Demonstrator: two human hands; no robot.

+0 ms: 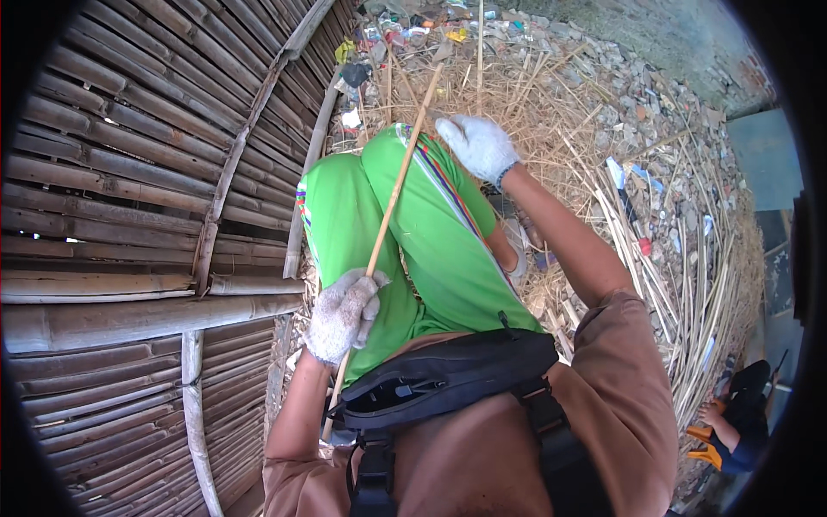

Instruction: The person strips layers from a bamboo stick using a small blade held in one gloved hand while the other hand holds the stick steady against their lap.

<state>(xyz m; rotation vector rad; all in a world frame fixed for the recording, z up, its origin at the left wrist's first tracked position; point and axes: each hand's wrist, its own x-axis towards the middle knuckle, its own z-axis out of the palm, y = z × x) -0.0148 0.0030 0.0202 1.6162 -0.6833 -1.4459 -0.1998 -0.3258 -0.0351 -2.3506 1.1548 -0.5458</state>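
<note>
Presently I'm seeing the left hand [345, 314] grasping a bamboo stick [399, 183], slanting from the green lap's [444, 250] near left edge past its far edge | risk: slack fingers causing slippage | right hand [478, 148]: I'm not able to tell its grip, fingertips looking unclear; stick's lower end is hiding near the sleeve [301, 491]

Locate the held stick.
Head view, mostly left of centre: the stick is in the left hand, slanting over the green trousers, far end left of the right hand.

The left hand [341, 319] hides a stretch of the stick [388, 218]; litter [457, 35], cropped by the top edge, is too small to identify.
</note>
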